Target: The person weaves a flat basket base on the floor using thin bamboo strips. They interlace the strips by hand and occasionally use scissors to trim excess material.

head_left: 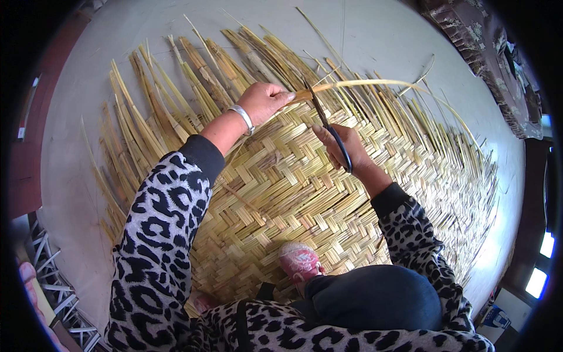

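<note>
A large woven straw mat (293, 193) lies spread on the grey floor, with loose strands fanning out at its far and right edges. My left hand (265, 101), wearing a silver bangle, pinches the end of a long pale straw strip (375, 83) that arcs away to the right. My right hand (343, 146) grips black-handled scissors (326, 124), whose blades point up and meet the strip just right of my left fingers. Both sleeves are leopard-patterned.
My knee in dark trousers (375, 296) and a pink patterned shoe (299, 261) rest on the mat's near edge. A dark patterned cloth (487, 53) lies at the top right. A metal rack (50, 281) stands at the lower left.
</note>
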A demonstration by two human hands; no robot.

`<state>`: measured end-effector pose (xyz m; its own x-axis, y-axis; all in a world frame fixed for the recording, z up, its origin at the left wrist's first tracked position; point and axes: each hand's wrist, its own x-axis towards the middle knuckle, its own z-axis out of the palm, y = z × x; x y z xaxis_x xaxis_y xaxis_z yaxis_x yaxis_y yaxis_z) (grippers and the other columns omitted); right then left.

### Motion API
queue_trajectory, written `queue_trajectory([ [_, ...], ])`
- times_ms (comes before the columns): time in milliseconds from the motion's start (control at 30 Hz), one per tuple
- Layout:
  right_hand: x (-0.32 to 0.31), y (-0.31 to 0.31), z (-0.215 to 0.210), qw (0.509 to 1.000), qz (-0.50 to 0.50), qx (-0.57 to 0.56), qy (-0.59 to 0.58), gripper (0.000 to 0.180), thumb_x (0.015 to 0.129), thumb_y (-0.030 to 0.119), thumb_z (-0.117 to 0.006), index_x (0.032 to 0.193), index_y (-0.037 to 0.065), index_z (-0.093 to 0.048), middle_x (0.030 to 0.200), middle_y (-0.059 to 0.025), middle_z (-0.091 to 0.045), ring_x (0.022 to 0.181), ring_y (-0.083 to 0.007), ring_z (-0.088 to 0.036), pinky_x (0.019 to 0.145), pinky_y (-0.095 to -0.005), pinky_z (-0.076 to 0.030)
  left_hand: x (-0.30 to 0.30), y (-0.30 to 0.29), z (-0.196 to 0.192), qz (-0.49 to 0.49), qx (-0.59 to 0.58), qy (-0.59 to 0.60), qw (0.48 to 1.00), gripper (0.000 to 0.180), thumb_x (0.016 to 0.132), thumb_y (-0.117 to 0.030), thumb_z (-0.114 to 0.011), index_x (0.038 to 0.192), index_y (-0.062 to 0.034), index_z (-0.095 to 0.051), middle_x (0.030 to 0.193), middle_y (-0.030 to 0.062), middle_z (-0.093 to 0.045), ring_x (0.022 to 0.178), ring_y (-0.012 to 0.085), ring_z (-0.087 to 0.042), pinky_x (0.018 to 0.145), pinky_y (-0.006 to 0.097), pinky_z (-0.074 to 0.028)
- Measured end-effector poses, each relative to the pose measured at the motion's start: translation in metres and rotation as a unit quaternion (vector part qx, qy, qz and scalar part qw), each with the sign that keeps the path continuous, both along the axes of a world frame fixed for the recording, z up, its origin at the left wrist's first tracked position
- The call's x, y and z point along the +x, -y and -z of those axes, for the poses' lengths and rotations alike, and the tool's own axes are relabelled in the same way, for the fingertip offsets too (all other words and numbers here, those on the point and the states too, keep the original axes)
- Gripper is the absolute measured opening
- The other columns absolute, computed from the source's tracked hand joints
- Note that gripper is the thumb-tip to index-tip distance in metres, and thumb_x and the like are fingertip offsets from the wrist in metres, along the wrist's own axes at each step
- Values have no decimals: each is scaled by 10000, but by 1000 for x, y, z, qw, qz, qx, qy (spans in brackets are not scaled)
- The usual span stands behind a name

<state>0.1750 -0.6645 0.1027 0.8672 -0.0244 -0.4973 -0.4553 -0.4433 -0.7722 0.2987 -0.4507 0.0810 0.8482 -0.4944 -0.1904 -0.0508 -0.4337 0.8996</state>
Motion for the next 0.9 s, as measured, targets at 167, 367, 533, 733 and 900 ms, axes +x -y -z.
queue_trajectory([
  [167,-15,0,5,1000,3,2,10,528,898,527,-623,735,28,-564,510,-18,-484,430,-110,-518,405,-286,-412,-12,-1,-6,14,57,-8,998,371,913,-385,-632,895,-22,-704,732,37,-658,657,139,-573,667,314,-497],
  [367,-10,-7,6,994,-10,91,52,475,922,515,-587,858,46,-549,621,1,-517,527,-92,-511,462,-254,-421,-17,-2,-21,42,63,76,994,371,952,-383,-559,807,-56,-658,673,101,-617,592,210,-552,628,391,-471],
  [533,1,-11,9,991,-23,113,68,523,938,567,-520,872,49,-523,654,-4,-524,561,-105,-525,486,-262,-435,-23,-6,-38,97,87,65,989,330,951,-371,-576,867,-70,-682,681,85,-633,605,184,-581,624,386,-481],
  [733,-6,-21,6,997,23,18,70,477,935,485,-586,748,49,-533,530,-5,-469,437,-93,-474,405,-279,-397,-24,-15,-39,57,70,69,994,318,934,-377,-608,927,-72,-695,702,57,-647,625,170,-590,635,358,-489],
  [900,-23,-29,17,998,14,49,27,473,924,492,-605,715,75,-527,494,11,-431,400,-85,-439,381,-282,-363,-15,-40,-16,-27,70,125,989,386,934,-369,-605,1196,-86,-615,1055,130,-686,934,249,-661,845,385,-518],
])
